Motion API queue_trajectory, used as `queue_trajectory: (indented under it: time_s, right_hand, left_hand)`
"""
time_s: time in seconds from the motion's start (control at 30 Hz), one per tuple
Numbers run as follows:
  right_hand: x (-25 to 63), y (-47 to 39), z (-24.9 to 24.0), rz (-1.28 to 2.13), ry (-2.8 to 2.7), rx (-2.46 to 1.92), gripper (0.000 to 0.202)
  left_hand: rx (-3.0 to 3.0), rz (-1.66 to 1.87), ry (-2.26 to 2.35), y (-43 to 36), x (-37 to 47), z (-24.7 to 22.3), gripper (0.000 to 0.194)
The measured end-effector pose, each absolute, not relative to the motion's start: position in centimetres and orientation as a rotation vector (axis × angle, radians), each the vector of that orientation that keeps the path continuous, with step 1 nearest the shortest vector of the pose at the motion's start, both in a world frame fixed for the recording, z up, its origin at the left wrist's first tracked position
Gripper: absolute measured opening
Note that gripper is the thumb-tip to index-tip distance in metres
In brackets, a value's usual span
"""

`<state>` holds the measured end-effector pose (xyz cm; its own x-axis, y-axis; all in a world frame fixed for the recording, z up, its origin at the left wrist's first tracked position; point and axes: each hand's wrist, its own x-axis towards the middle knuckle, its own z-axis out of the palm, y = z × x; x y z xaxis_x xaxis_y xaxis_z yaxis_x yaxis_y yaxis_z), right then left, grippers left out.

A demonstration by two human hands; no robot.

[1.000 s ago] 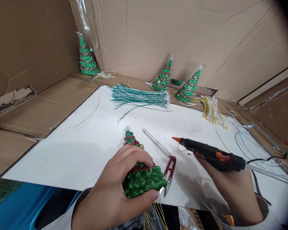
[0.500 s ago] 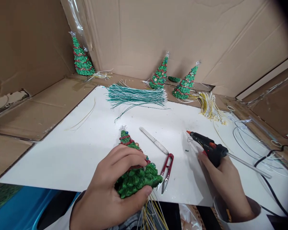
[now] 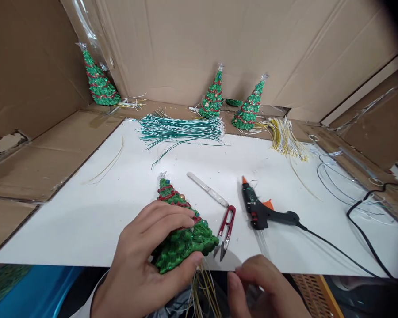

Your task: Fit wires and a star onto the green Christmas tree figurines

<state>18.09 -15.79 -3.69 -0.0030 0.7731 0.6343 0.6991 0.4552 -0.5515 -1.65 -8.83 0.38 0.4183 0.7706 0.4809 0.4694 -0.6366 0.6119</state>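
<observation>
My left hand (image 3: 149, 260) is closed around a small green Christmas tree (image 3: 182, 243) with red garland and a clear star on top. The tree is tilted, its tip pointing away from me. From under its base, yellow and white wires (image 3: 204, 291) hang over the table's front edge. My right hand (image 3: 265, 287) is at that edge, right of the wires, fingers curled and thumb close to the index finger; whatever lies between them is hidden. Beyond it a black glue gun (image 3: 257, 207) with an orange nozzle lies on its side. Red thread snips (image 3: 227, 229) lie beside the tree.
A white-handled craft tool (image 3: 207, 189) touches the snips. Farther back lie a green wire bundle (image 3: 182, 129) and a yellow-white wire bundle (image 3: 287, 139). Three decorated trees, one at the left (image 3: 99, 84), stand by the cardboard wall. The glue gun's black cord (image 3: 338, 249) crosses the right side.
My right hand has let go of the glue gun, which now lies on the table, and has come nearer to me beside the hanging wires. My left hand still holds the tree.
</observation>
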Motion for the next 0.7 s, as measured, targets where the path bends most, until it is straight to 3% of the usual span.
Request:
queue_trajectory:
  time_s: [0.13,0.3,0.7]
  right_hand:
    - [17.9,-14.9,-4.5,0.086,-1.500,-1.355,0.017]
    - [18.0,-15.0,-4.0,0.310,-1.628,-1.335,0.012]
    - [12.2,-13.8,-4.5,-0.094,-1.566,-1.251,0.009]
  left_hand:
    - [2.291,1.054,1.064,-8.7,-1.6,0.4,0.031]
    - [2.268,1.050,1.061,-8.7,-1.7,0.5,0.030]
    - [2.304,1.052,1.066,-8.8,-1.7,0.7,0.030]
